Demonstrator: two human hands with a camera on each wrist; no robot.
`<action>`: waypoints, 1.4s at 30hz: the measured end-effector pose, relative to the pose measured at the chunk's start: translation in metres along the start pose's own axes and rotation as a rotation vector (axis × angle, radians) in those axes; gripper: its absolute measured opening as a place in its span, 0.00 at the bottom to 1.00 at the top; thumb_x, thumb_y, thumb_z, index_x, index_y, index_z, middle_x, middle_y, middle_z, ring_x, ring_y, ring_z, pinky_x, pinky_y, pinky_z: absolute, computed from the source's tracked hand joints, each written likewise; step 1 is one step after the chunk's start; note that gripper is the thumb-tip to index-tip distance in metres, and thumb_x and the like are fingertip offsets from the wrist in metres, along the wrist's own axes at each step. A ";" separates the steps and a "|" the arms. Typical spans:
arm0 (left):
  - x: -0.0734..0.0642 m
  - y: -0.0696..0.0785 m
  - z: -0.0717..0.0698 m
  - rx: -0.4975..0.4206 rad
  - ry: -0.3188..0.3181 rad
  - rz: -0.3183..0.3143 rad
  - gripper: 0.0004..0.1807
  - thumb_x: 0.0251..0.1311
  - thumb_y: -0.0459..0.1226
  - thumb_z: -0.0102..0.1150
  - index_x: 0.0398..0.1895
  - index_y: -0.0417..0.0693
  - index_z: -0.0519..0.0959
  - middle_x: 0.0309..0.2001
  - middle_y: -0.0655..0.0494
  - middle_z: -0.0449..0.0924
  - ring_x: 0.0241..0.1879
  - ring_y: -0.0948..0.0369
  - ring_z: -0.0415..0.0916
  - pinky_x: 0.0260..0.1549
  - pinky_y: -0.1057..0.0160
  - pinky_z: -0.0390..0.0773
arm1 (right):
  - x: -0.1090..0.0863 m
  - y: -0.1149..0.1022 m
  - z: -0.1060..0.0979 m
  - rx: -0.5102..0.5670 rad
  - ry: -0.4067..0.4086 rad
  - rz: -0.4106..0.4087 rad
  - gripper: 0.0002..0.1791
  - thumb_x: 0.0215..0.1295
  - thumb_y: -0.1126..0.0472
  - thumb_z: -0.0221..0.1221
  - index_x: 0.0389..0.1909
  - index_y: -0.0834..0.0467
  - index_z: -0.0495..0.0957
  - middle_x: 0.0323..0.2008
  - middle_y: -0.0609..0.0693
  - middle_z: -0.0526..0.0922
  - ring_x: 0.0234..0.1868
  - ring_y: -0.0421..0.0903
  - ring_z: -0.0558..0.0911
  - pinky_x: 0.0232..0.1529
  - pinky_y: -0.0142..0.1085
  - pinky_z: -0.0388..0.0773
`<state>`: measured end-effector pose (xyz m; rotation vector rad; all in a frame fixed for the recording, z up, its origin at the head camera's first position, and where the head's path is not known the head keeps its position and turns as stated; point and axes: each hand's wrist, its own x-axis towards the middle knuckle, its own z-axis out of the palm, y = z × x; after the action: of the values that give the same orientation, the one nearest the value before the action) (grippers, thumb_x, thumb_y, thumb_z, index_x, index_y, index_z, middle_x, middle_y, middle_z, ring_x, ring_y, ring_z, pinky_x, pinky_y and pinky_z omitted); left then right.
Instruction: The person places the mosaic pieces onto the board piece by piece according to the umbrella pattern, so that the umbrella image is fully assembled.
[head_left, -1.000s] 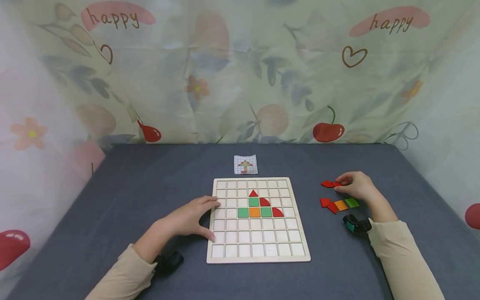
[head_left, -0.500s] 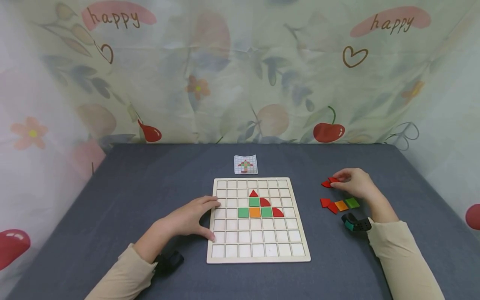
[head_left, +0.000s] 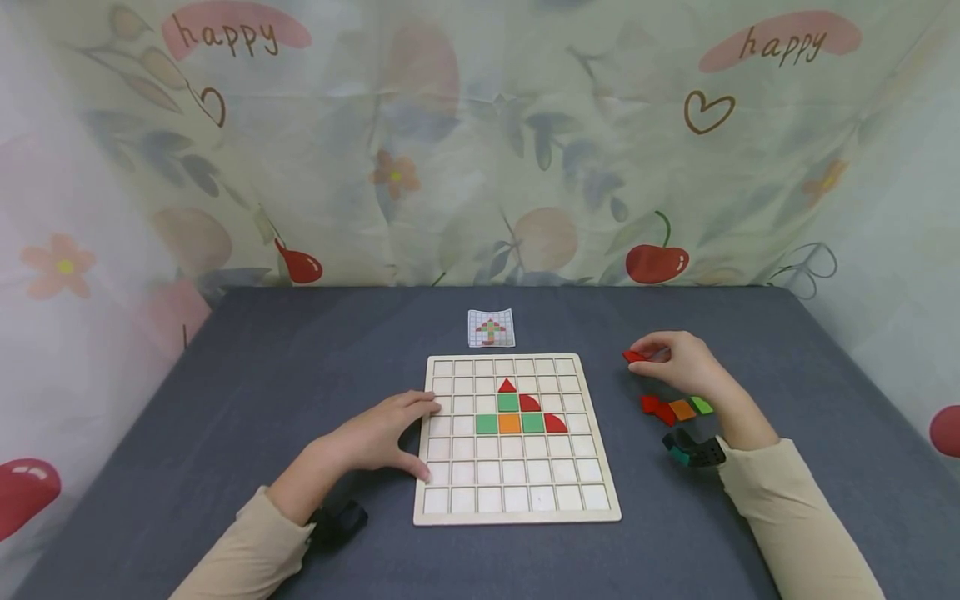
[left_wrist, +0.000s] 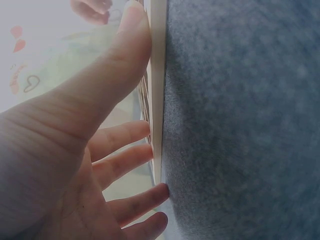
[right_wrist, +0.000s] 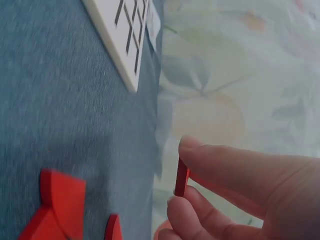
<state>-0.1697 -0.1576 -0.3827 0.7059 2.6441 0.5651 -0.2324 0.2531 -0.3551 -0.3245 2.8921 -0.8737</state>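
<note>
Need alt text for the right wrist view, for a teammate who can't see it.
A right hand pinches a thin red piece between thumb and fingers. More red pieces lie on the blue-grey cloth at lower left, a corner of the pale grid board shows at the top and a patterned curtain hangs behind.

Bare worktop (head_left: pixel 624 398) between the grid board (head_left: pixel 512 472) and the loose tiles (head_left: pixel 664 414) to its right leaves passage; the left hand (head_left: pixel 378 435) blocks the board's left edge, a patterned curtain (head_left: pixel 480 167) the far side.
</note>
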 end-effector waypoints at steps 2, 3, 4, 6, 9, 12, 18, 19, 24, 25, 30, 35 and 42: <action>0.000 0.000 0.000 -0.002 0.000 0.000 0.50 0.40 0.53 0.72 0.67 0.43 0.63 0.69 0.45 0.58 0.69 0.47 0.56 0.65 0.47 0.61 | 0.000 -0.005 0.002 0.006 -0.007 -0.012 0.18 0.59 0.56 0.62 0.47 0.61 0.79 0.45 0.61 0.81 0.41 0.53 0.79 0.39 0.40 0.78; 0.000 0.000 -0.001 -0.003 0.000 0.001 0.50 0.40 0.53 0.72 0.67 0.42 0.63 0.69 0.44 0.58 0.69 0.47 0.56 0.64 0.47 0.61 | 0.000 -0.008 0.003 0.009 -0.013 -0.017 0.18 0.59 0.57 0.62 0.48 0.61 0.79 0.44 0.61 0.81 0.42 0.53 0.79 0.39 0.41 0.78; 0.000 0.000 -0.001 -0.004 0.001 0.002 0.50 0.40 0.53 0.72 0.67 0.42 0.63 0.69 0.44 0.58 0.69 0.47 0.56 0.64 0.47 0.61 | 0.000 -0.011 0.004 0.010 -0.021 -0.019 0.17 0.59 0.57 0.62 0.48 0.61 0.79 0.45 0.61 0.81 0.42 0.53 0.79 0.40 0.42 0.78; -0.001 0.001 -0.001 -0.003 0.002 0.004 0.50 0.40 0.53 0.72 0.67 0.42 0.63 0.69 0.44 0.58 0.69 0.47 0.56 0.64 0.47 0.61 | 0.000 -0.016 0.006 0.012 -0.037 -0.021 0.17 0.60 0.57 0.62 0.48 0.60 0.79 0.45 0.61 0.81 0.42 0.54 0.80 0.41 0.42 0.78; -0.001 0.001 -0.001 -0.002 0.005 0.008 0.50 0.40 0.53 0.72 0.66 0.42 0.63 0.69 0.44 0.58 0.69 0.47 0.56 0.64 0.46 0.61 | 0.000 -0.023 0.010 0.014 -0.059 -0.025 0.17 0.60 0.57 0.62 0.49 0.59 0.79 0.46 0.61 0.81 0.42 0.53 0.80 0.40 0.42 0.79; -0.001 0.000 -0.001 0.001 0.008 0.013 0.50 0.40 0.53 0.72 0.66 0.41 0.63 0.69 0.44 0.58 0.68 0.47 0.57 0.64 0.46 0.61 | 0.000 -0.031 0.015 0.007 -0.066 -0.052 0.16 0.59 0.58 0.62 0.48 0.59 0.79 0.45 0.61 0.81 0.40 0.51 0.80 0.38 0.39 0.78; -0.001 0.000 -0.001 0.004 0.010 0.020 0.50 0.40 0.54 0.72 0.66 0.41 0.63 0.69 0.44 0.58 0.68 0.47 0.57 0.64 0.46 0.61 | 0.001 -0.048 0.023 0.002 -0.090 -0.121 0.16 0.58 0.60 0.62 0.48 0.59 0.79 0.43 0.60 0.80 0.34 0.45 0.79 0.31 0.33 0.75; -0.001 0.000 -0.001 0.004 0.011 0.019 0.50 0.40 0.53 0.72 0.66 0.41 0.63 0.69 0.44 0.58 0.68 0.47 0.57 0.64 0.46 0.61 | 0.002 -0.050 0.025 0.002 -0.094 -0.131 0.16 0.58 0.60 0.63 0.48 0.59 0.80 0.43 0.60 0.80 0.33 0.44 0.79 0.30 0.33 0.74; -0.002 0.000 -0.001 0.007 0.014 0.020 0.50 0.40 0.53 0.72 0.66 0.41 0.63 0.69 0.44 0.58 0.68 0.47 0.57 0.64 0.47 0.61 | 0.004 -0.063 0.035 -0.009 -0.106 -0.188 0.16 0.57 0.62 0.64 0.47 0.59 0.80 0.39 0.59 0.79 0.28 0.41 0.76 0.27 0.33 0.71; -0.002 0.000 -0.001 0.007 0.015 0.021 0.50 0.40 0.53 0.72 0.66 0.41 0.63 0.69 0.44 0.58 0.68 0.47 0.57 0.64 0.47 0.62 | 0.005 -0.065 0.037 -0.014 -0.107 -0.198 0.16 0.56 0.62 0.64 0.46 0.59 0.80 0.39 0.58 0.79 0.28 0.41 0.76 0.27 0.32 0.71; -0.002 0.000 0.000 0.008 0.016 0.023 0.50 0.40 0.53 0.72 0.66 0.41 0.63 0.69 0.44 0.59 0.68 0.47 0.57 0.64 0.47 0.62 | 0.009 -0.075 0.048 -0.032 -0.115 -0.239 0.15 0.55 0.61 0.65 0.45 0.58 0.81 0.36 0.55 0.79 0.29 0.42 0.75 0.27 0.31 0.71; -0.001 0.000 0.000 0.010 0.015 0.023 0.50 0.40 0.53 0.72 0.66 0.41 0.63 0.69 0.44 0.58 0.69 0.47 0.57 0.64 0.47 0.62 | 0.011 -0.085 0.057 -0.037 -0.128 -0.286 0.15 0.55 0.60 0.66 0.44 0.58 0.81 0.35 0.53 0.81 0.29 0.42 0.75 0.31 0.31 0.72; -0.002 0.000 0.000 0.011 0.019 0.027 0.50 0.40 0.53 0.72 0.66 0.41 0.63 0.69 0.43 0.58 0.68 0.47 0.57 0.63 0.46 0.62 | 0.014 -0.098 0.066 0.001 -0.172 -0.288 0.15 0.55 0.61 0.66 0.43 0.60 0.80 0.34 0.53 0.80 0.27 0.40 0.74 0.31 0.30 0.73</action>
<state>-0.1684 -0.1587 -0.3823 0.7441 2.6611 0.5676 -0.2185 0.1347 -0.3562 -0.7895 2.7264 -0.8376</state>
